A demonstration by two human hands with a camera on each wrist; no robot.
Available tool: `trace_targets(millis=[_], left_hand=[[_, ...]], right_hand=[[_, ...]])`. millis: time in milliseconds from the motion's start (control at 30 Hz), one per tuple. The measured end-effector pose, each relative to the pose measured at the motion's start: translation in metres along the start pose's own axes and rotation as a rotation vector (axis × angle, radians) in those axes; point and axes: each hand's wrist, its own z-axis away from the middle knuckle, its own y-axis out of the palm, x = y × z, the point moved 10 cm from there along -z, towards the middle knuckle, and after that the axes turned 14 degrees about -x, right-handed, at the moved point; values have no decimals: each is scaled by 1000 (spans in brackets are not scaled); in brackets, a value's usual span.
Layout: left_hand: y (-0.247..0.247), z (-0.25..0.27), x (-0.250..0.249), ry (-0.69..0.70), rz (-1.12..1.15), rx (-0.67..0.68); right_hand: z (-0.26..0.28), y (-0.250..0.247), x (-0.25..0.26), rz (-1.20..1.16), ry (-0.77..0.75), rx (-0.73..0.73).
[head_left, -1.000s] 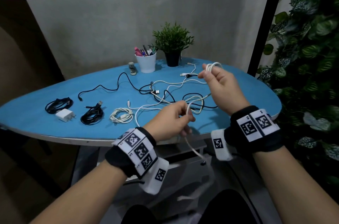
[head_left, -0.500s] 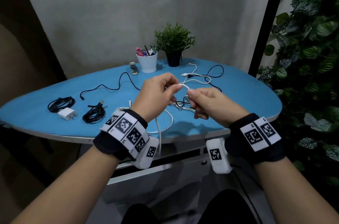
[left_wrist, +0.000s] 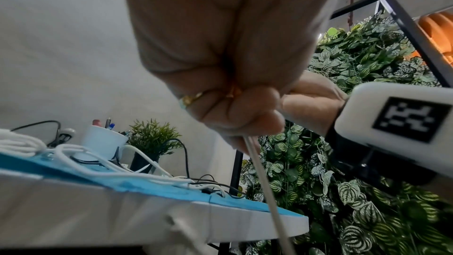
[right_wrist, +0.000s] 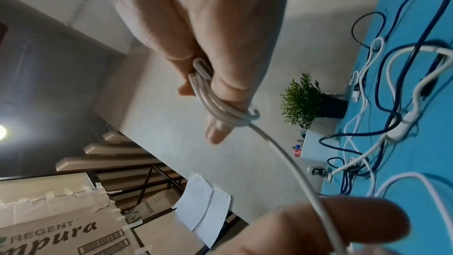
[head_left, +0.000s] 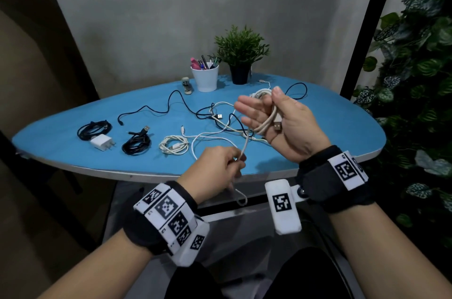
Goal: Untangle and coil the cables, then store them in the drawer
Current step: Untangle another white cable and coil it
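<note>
Above the table's near edge [head_left: 171, 174], the right hand [head_left: 281, 125] held the white cable [head_left: 247, 142] looped around its fingers; the tail ran down toward the left hand [head_left: 217, 166], pinching it.

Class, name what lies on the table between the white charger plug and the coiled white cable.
A coiled black cable lies between the charger plug and white coil, in the head view.

You face a grey plaster wall [head_left: 171, 17] behind a blue oval table [head_left: 73, 152]. A black metal post [head_left: 367, 17] and a wall of green leaves [head_left: 420, 78] stand at your right; a ceiling light [right_wrist: 2, 132] glows above taped cardboard boxes [right_wrist: 61, 226].
</note>
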Motion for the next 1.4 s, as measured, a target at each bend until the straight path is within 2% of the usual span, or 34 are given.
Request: trace_targets(millis=[100, 167, 233, 300, 367, 467, 533, 633, 733, 833, 933, 1067, 1300, 1400], left_hand=[[-1, 13, 7, 20, -75, 35], [-4, 19, 12, 16, -74, 46], [-8, 24, 17, -21, -36, 66], [-13, 29, 20, -34, -3, 75], [-24, 29, 20, -22, 16, 46], [-55, 21, 16, 5, 86, -98], [-79, 14, 15, 45, 110, -234], [-95, 10, 15, 96, 144, -316], [-85, 12, 13, 108, 164, -222], [-70, 15, 6, 141, 200, -71], [-72, 15, 7, 142, 240, -77], [-78, 13, 12, 129, 183, -164], [-84, 11, 19, 110, 13, -225], [-82, 12, 18, 104, 75, -212]], right_hand=[[-4, -1, -3, 4, -63, -51], [-6, -2, -7, 92, -117, -80], [-6, 1, -7, 355, -255, -98], [-2, 6, -5, 721, -412, -102], [1, 12, -9, 1024, -511, -61], [2, 15, -24, 1243, -474, 22], [5, 15, -36, 1233, -366, 65], [15, 23, -55, 949, -152, 173], [28, 37, -67, 656, 25, 255], [34, 46, -72, 526, 79, 312], [32, 43, -75, 444, 125, 302], [23, 33, -79, 539, 74, 256], [20, 28, -68, 982, -207, 239], [19, 23, -64, 931, -176, 190]])
